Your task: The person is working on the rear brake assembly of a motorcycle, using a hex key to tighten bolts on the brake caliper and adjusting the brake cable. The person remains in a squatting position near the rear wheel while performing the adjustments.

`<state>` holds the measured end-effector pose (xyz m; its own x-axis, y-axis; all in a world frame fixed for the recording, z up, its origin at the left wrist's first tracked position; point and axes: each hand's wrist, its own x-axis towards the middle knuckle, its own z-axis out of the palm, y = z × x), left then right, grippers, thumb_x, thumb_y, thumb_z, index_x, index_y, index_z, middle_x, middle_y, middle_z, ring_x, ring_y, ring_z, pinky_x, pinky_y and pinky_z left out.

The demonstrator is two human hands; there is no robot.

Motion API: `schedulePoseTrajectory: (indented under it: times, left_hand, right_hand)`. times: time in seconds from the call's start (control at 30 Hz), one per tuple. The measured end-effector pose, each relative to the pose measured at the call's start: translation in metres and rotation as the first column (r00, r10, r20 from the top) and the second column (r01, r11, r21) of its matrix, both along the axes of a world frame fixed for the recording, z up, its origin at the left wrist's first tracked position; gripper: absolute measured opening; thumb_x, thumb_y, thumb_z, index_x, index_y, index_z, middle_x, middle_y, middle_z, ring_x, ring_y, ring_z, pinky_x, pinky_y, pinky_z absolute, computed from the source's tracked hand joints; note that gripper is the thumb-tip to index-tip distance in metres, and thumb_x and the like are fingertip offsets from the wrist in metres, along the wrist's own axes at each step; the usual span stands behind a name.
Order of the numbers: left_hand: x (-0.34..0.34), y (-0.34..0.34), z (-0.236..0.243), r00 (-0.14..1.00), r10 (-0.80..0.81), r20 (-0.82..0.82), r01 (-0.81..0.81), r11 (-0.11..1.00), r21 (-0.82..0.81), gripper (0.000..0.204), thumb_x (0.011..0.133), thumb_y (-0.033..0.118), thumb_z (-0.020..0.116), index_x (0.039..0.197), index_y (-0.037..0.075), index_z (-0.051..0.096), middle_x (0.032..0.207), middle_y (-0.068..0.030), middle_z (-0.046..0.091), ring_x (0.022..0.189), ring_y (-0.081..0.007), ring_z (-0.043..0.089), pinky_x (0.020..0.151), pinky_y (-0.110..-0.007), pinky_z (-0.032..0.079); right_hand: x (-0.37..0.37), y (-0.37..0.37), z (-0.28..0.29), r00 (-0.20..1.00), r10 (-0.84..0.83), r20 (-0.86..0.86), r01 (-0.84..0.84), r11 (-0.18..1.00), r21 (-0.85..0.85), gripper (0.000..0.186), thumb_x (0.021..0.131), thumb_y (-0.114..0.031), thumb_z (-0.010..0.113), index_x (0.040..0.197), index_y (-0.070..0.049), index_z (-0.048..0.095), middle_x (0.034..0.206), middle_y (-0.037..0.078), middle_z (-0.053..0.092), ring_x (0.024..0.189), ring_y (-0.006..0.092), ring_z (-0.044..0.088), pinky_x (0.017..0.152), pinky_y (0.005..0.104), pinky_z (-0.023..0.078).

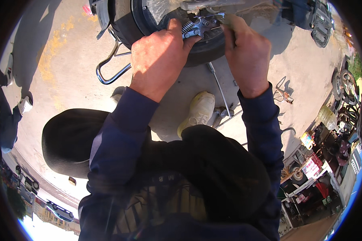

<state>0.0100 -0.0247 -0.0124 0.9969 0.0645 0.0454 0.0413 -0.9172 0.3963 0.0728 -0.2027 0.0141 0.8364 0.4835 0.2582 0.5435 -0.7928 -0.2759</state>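
A shiny metal bracket with a coil spring [199, 29] sits against the inner side of a black-tyred wheel [124, 24] at the top. My left hand [159, 58] grips the bracket's left end, thumb below it and fingers above by the spring. My right hand [248, 52] is closed in a pinch at the bracket's right end. What lies between those fingertips is too small and hidden to make out. My own fingers cover parts of the bracket.
A bent chrome tube stand [104, 74] is left of the wheel. A long-handled metal tool [220, 90] lies beside my shoe [201, 108]. A black footrest-like part [321, 26] is far right. Motorcycle wheels [348, 82] and piled parts line the right. Another person's leg [8, 120] shows at left.
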Motion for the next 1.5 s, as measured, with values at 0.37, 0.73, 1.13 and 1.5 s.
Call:
schedulePoseTrajectory:
  times: [0.37,0.73,1.13,1.5]
  left_hand:
    - [0.0,-0.002,0.0,0.998,0.058,0.01,-0.057,0.995,-0.085,0.04,0.088,0.045,0.073,0.087,0.006,0.063,0.059,-0.0149,0.065,0.057,-0.0333,0.069,0.051,-0.043,0.054]
    - [0.0,-0.004,-0.002,0.995,0.086,0.057,-0.081,0.994,-0.076,0.04,0.086,0.045,0.074,0.09,0.006,0.065,0.059,-0.0147,0.065,0.057,-0.0338,0.069,0.051,-0.043,0.055]
    - [0.0,-0.003,-0.003,0.994,0.077,0.082,-0.07,0.994,-0.084,0.042,0.086,0.044,0.074,0.091,0.004,0.065,0.059,-0.0152,0.065,0.056,-0.0333,0.069,0.051,-0.041,0.054]
    - [0.0,-0.003,-0.005,0.995,0.068,0.077,-0.063,0.996,-0.062,0.042,0.086,0.043,0.074,0.093,0.003,0.065,0.06,-0.0156,0.066,0.056,-0.0336,0.069,0.051,-0.042,0.054]
  right_hand:
    - [0.007,-0.002,0.007,0.997,0.052,-0.056,-0.048,0.996,0.071,0.019,0.089,-0.007,0.073,0.108,-0.009,0.071,0.087,0.015,0.071,0.076,0.0355,0.069,0.064,0.0365,0.055]
    - [-0.001,0.003,0.005,0.999,-0.013,-0.037,0.016,0.995,0.095,0.016,0.088,-0.01,0.074,0.104,-0.008,0.072,0.082,0.016,0.07,0.071,0.0346,0.069,0.062,0.0365,0.053]
    - [0.0,0.0,0.002,0.995,-0.047,-0.091,0.063,0.982,0.18,0.018,0.088,-0.012,0.077,0.104,-0.003,0.074,0.086,0.016,0.073,0.073,0.0293,0.073,0.066,0.0321,0.055]
    - [0.002,-0.002,0.004,0.993,-0.016,-0.115,0.038,0.98,0.194,0.02,0.087,-0.008,0.076,0.107,-0.004,0.074,0.086,0.017,0.073,0.073,0.0275,0.073,0.065,0.0304,0.054]
